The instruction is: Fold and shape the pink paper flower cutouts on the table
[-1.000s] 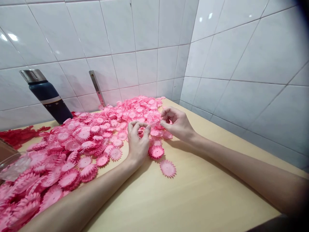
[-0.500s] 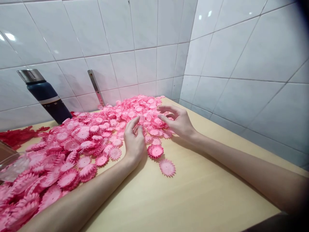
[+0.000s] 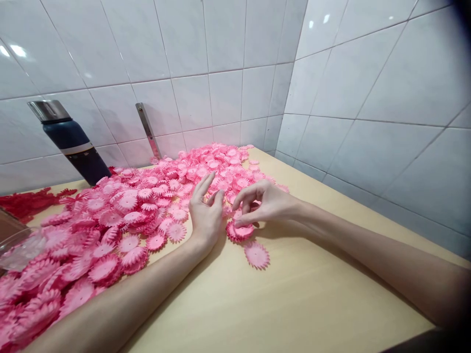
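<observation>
From where I stand, the person's bare, slim left forearm (image 3: 128, 299) slants forward, its bare, slender left hand (image 3: 205, 215) upright and loosely open, longer fingers pointing up, thumb raised. The bare, slim right forearm (image 3: 360, 245) stretches across from the right, its bare, slender right hand (image 3: 267, 202) palm inward, fingers bent above an extended thumb.

Pink toothed discs (image 3: 128, 202) — heaped | deep-pink disc (image 3: 243, 233) — flat | paler disc (image 3: 256, 255) alongside
</observation>
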Tool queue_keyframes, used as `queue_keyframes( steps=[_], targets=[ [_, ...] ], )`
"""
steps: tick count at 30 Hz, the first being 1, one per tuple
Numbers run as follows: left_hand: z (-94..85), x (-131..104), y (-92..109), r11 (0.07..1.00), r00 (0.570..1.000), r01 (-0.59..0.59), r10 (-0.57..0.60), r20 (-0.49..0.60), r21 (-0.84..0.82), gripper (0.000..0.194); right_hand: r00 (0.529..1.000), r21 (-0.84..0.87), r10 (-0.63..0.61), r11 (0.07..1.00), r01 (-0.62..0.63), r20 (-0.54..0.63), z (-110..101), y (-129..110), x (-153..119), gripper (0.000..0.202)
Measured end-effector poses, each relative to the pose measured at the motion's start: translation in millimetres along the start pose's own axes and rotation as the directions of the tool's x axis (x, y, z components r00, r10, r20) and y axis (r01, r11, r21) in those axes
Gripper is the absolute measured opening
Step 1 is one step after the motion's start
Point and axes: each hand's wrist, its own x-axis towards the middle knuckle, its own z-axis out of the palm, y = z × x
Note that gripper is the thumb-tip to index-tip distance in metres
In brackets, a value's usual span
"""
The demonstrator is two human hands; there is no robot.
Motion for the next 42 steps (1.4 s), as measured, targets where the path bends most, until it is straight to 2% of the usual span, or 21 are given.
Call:
queue_keyframes(
  steps=[2, 4, 6, 8, 9, 11, 13, 16, 18, 28, 33, 38, 42],
  targets=[
    [0.2, 0, 0, 1.000, 1.000, -0.010, 0.010, 0.005, -0.010, 0.041, 0.998, 0.068, 0.013, 0.998, -0.008, -0.066, -3, -1, 2, 0.029],
    [0.1, -1, 0, 1.000, 1.000, -0.020, 0.021, 0.018, -0.018, 0.043, 0.979, 0.132, -0.002, 0.991, 0.030, -0.204, -7, -1, 4, 0.028],
    [0.2, -1, 0, 0.999, 0.999, -0.033, 0.034, 0.028, -0.026, 0.043, 0.926, 0.165, -0.034, 0.981, 0.103, -0.377, -11, 3, 8, 0.028],
    [1.0, -2, 1, 0.999, 0.999, -0.038, 0.038, 0.024, -0.028, 0.041, 0.851, 0.164, -0.055, 0.973, 0.164, -0.521, -14, 9, 10, 0.028],
    [1.7, -2, 2, 0.999, 0.999, -0.035, 0.035, 0.019, -0.031, 0.040, 0.821, 0.159, -0.057, 0.971, 0.177, -0.567, -15, 12, 12, 0.028],
    [3.2, -3, 4, 0.999, 0.999, -0.014, 0.015, 0.028, -0.051, 0.038, 0.791, 0.146, -0.054, 0.973, 0.178, -0.610, -14, 16, 13, 0.029],
    [4.6, -4, 6, 0.996, 0.997, 0.014, -0.007, 0.075, -0.088, 0.040, 0.797, 0.129, -0.065, 0.976, 0.177, -0.600, -11, 17, 13, 0.030],
    [5.6, -5, 9, 0.990, 0.987, 0.037, -0.016, 0.160, -0.133, 0.046, 0.849, 0.120, -0.083, 0.978, 0.169, -0.522, -4, 13, 12, 0.030],
    [5.6, -6, 9, 0.989, 0.984, 0.046, -0.021, 0.175, -0.142, 0.047, 0.872, 0.120, -0.077, 0.981, 0.154, -0.484, -1, 10, 11, 0.030],
    [5.8, -3, 8, 0.987, 0.997, 0.000, 0.012, 0.079, -0.160, 0.020, 0.901, 0.208, -0.020, 0.971, 0.121, -0.434, -6, 13, 12, 0.028],
    [5.3, -2, 5, 0.987, 0.997, 0.046, -0.035, 0.075, -0.156, 0.011, 0.898, 0.214, -0.011, 0.970, 0.116, -0.440, -6, 10, 11, 0.027],
    [4.0, -1, 5, 0.994, 0.995, 0.062, -0.054, 0.087, -0.091, 0.016, 0.936, 0.336, 0.020, 0.936, 0.105, -0.351, -5, 6, 9, 0.023],
    [3.0, 0, 5, 0.989, 0.990, 0.115, -0.106, 0.091, -0.096, 0.019, 0.940, 0.437, 0.030, 0.890, 0.129, -0.339, -7, 8, 10, 0.019]
  ],
)
